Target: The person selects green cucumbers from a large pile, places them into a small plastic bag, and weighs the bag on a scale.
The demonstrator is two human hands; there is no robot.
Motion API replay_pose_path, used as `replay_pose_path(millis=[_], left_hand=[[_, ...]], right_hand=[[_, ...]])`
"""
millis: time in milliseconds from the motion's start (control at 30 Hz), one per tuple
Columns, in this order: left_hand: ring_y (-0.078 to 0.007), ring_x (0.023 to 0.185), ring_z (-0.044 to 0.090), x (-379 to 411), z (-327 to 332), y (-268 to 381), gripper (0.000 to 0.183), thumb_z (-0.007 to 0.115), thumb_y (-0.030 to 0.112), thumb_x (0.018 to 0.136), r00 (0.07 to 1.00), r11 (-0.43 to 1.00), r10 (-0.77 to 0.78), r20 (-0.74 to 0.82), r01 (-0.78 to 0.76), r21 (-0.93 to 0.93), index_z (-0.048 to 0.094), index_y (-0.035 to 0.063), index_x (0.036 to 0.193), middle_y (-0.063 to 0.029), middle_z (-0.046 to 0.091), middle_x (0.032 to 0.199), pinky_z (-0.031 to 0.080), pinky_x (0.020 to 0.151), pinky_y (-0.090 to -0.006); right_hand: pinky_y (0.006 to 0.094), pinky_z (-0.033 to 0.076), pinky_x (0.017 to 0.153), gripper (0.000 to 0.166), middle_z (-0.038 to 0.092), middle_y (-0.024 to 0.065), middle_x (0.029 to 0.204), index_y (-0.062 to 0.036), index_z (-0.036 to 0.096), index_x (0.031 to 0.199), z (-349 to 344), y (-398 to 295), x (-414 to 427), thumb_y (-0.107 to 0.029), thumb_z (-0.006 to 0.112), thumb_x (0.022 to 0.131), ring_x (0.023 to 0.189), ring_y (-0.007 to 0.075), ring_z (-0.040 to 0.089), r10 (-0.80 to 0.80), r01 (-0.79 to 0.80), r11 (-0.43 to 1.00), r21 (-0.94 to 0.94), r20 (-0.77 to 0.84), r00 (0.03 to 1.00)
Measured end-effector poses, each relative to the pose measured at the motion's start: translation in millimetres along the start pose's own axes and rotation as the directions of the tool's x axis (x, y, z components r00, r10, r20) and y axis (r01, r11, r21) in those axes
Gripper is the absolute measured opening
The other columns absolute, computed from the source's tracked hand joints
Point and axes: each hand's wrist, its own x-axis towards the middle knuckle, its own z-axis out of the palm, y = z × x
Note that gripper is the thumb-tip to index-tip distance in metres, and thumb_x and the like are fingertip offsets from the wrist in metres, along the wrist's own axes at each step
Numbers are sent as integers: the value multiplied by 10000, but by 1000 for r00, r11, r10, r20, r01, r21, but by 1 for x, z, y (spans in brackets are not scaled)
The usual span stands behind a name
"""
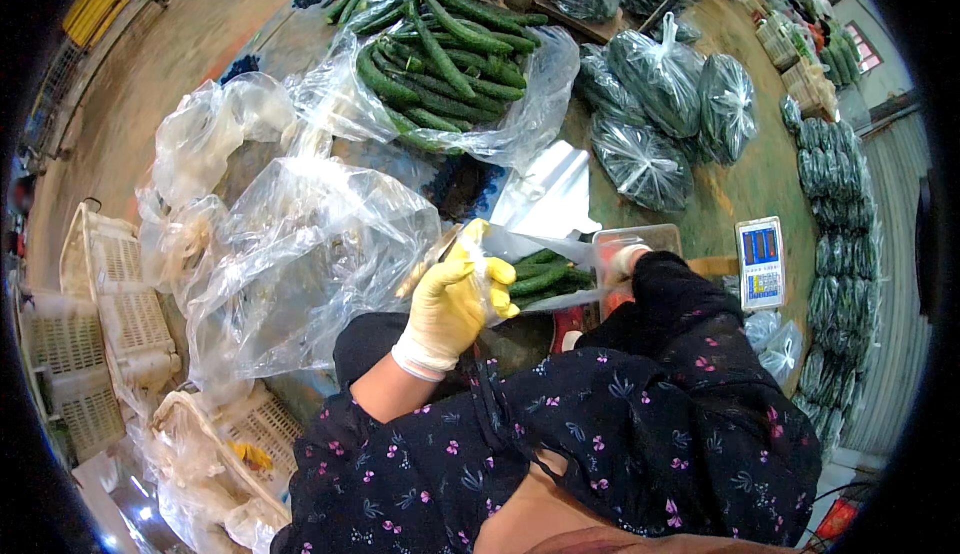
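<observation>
My left hand (454,295), in a yellow and white glove, grips one side of a clear plastic bag (532,243). Several green cucumbers (544,278) lie inside this bag, between my two hands. At the bag's other side my right hand (626,258), gloved too and partly behind my dark sleeve, is closed on the plastic; its fingers are mostly hidden. Beneath the bag's right end is a clear plastic tray (641,233). White bags (544,190) lie flat just beyond my hands. Farther off, a large heap of cucumbers (450,66) rests on spread clear plastic sheeting (315,231).
Filled, knotted bags of cucumbers (660,89) lie at the upper right. A digital scale (761,263) is to my right, with rows of bagged cucumbers (832,254) beyond it. Plastic crates (131,299) stand at the left, another crate (255,434) at the lower left.
</observation>
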Motion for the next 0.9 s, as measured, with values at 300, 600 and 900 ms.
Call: replay_pose_path(millis=[300,600,900], left_hand=[[-234,667,612,14,8,14,737,581,234,832,999,996,-22,-37,25,85,143,125,1415,-169,589,904,531,649,-385],[-241,741,599,26,3,16,789,562,292,860,998,988,-62,-12,63,140,55,122,1441,-183,579,935,507,689,-361],[-234,747,588,27,-8,26,779,543,285,861,995,985,-99,11,97,140,56,103,1440,-188,572,972,481,706,-347]], right_hand=[[234,464,537,328,676,35,820,-87,660,1038,-250,-103,-79,-315,643,804,601,94,574,-348,554,705,442,-465,814],[397,450,851,550,616,158,1057,-75,556,1120,-338,-150,91,-389,722,700,991,324,584,294,93,900,425,-753,589],[364,453,883,384,601,172,1095,-74,617,1069,-327,-96,100,-143,616,692,1046,302,568,196,190,918,349,-813,549]])
